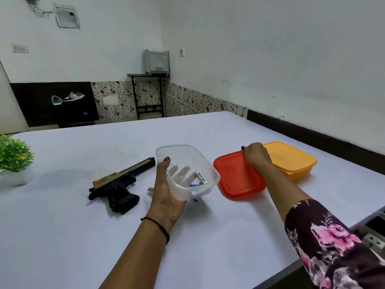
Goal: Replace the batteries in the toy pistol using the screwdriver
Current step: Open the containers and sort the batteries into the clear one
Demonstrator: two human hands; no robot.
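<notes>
A black and gold toy pistol (118, 184) lies on its side on the white table, left of centre. My left hand (166, 195) grips a clear plastic container (183, 155) lifted above the table, thumb on its left rim and fingers under its base. Inside it lie a white battery (201, 177) and a small blue item (194, 185) that I cannot identify. My right hand (255, 154) pinches the far edge of an orange-red lid (237, 176) lying flat on the table to the right. A small grey piece (150, 190) shows on the table beside my left palm.
A yellow lidded box (291, 159) stands just behind the red lid, near the table's right edge. A green potted plant (14, 157) sits at the far left. A power strip (375, 240) lies below the table's right edge.
</notes>
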